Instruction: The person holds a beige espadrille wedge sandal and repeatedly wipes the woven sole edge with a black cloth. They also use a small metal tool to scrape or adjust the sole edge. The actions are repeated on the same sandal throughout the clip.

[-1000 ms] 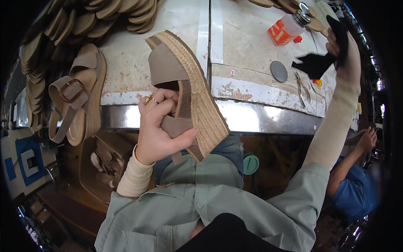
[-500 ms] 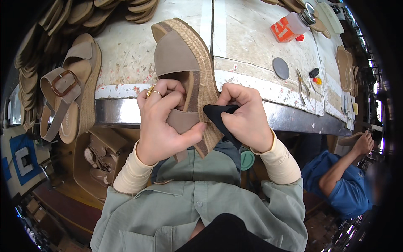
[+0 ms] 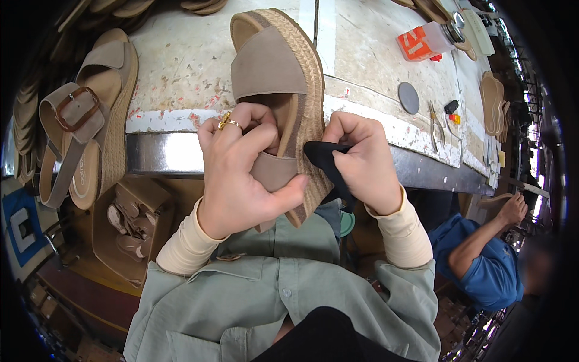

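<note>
A taupe platform sandal (image 3: 268, 63) with a woven rope-covered wedge is held up at the table's near edge, its toe pointing away from me. My left hand (image 3: 241, 169) grips it near the heel, fingers inside the opening and thumb across the rope side. Pinched in my right hand (image 3: 363, 161) is a black cloth (image 3: 325, 160), which lies against or very close to the rope wedge. Whether the cloth presses on the wedge I cannot tell. A matching sandal (image 3: 108, 99) with a brown buckle sits to the left on the table edge.
On the worktable (image 3: 181, 72) at right are a clear bottle with an orange label (image 3: 422, 42), a grey disc (image 3: 408, 98) and pliers (image 3: 435, 125). Soles (image 3: 493, 102) lie farther right. A box of sandals (image 3: 129, 229) stands below left. A co-worker in blue (image 3: 476, 259) sits at right.
The sandal and both hands appear slightly farther right in the picture, as the whole view has shifted. The grip on the sandal and on the cloth looks the same.
</note>
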The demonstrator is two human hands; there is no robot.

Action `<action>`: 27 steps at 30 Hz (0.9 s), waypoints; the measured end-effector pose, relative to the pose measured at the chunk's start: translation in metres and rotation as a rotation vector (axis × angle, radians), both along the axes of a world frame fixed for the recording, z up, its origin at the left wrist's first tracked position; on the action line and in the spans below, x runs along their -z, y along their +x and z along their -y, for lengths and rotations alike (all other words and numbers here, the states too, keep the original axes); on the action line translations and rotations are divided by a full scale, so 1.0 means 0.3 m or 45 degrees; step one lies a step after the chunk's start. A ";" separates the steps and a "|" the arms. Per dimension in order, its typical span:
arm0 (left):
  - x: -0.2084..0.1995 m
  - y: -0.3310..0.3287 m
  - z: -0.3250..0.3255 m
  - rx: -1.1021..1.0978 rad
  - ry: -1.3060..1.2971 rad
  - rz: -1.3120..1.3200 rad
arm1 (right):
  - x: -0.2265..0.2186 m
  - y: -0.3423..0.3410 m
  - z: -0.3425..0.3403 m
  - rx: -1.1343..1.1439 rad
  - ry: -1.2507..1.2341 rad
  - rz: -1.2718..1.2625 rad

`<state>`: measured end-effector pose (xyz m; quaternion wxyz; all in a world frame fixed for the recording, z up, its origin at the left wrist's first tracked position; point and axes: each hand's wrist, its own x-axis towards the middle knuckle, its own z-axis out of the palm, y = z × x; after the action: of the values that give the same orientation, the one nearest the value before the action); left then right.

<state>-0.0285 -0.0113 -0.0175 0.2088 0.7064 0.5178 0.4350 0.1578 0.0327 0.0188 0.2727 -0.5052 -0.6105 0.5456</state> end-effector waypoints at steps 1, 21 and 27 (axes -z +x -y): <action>0.002 -0.001 0.000 0.007 0.002 -0.013 | -0.005 -0.003 0.002 0.005 -0.015 0.004; 0.005 0.002 -0.002 -0.020 0.025 -0.018 | -0.008 0.001 -0.001 -0.017 -0.051 -0.033; 0.006 0.005 0.002 -0.027 0.017 -0.010 | 0.002 -0.006 0.009 -0.014 0.050 0.020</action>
<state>-0.0269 -0.0120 -0.0193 0.1975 0.7038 0.5233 0.4379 0.1560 0.0298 0.0181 0.2749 -0.5005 -0.6260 0.5310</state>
